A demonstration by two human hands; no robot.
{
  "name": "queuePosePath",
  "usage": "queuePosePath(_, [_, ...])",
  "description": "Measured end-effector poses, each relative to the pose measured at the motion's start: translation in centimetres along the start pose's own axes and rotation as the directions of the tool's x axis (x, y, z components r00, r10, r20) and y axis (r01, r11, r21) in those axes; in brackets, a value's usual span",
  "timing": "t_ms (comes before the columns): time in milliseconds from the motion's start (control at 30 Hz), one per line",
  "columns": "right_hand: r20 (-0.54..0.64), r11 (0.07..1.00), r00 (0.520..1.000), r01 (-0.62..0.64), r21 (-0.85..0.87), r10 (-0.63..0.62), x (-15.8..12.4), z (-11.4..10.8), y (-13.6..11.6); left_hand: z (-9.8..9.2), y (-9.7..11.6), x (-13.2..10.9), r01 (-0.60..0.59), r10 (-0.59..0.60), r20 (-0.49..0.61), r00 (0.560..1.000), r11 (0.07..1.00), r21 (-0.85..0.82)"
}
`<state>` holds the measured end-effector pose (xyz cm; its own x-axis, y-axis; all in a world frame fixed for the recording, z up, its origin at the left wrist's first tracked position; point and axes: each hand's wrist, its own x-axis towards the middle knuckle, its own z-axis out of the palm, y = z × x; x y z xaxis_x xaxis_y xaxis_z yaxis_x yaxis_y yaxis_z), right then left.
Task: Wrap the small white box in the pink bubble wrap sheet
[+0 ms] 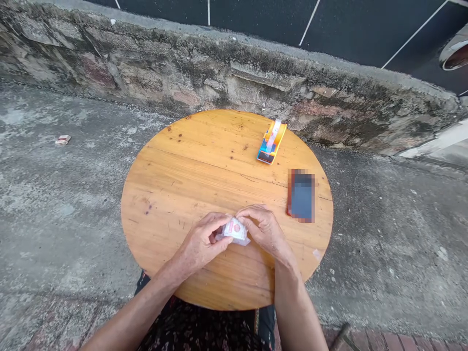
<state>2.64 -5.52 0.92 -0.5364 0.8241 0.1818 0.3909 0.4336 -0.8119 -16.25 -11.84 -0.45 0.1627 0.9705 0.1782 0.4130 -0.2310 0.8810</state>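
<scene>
Plastic-wrapped little packet (236,229) near the middle of the table (183,180) looks light, crinkly and slippery, so I'd grip its edges; left hand (199,238) curled, pinching its 9 o'clock side, right hand (266,229) nipping its 12 with fingertips; tape dispenser (271,141) at 1, blurred phone-like slab (302,197) at 2, neither blocking anything.

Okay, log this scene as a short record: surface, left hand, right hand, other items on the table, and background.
surface: round wooden table
left hand: holding small plastic-wrapped packet
right hand: fingertips at packet's upper edge
other items: tape dispenser, far side; pixelated rectangular object, right side
background: stone wall beyond table
</scene>
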Motion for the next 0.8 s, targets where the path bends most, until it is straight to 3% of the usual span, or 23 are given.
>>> queuePosePath(433, [-0.031,0.993,0.992,0.119,-0.018,-0.12,-0.16,-0.52,-0.04,0.0,0.16,0.11,0.024,-0.024,0.006,1.0,1.0,-0.016])
queuePosePath(633, [-0.126,0.998,0.991,0.058,0.027,-0.054,-0.14,-0.91,-0.23,-0.05,0.07,0.09,0.025,-0.025,0.015,1.0,0.999,-0.026])
queuePosePath(800, [-0.09,0.998,0.995,0.054,0.031,-0.051,-0.06,-0.77,-0.19,-0.12,0.22,0.0,0.033,-0.033,0.023,0.999,0.999,-0.013])
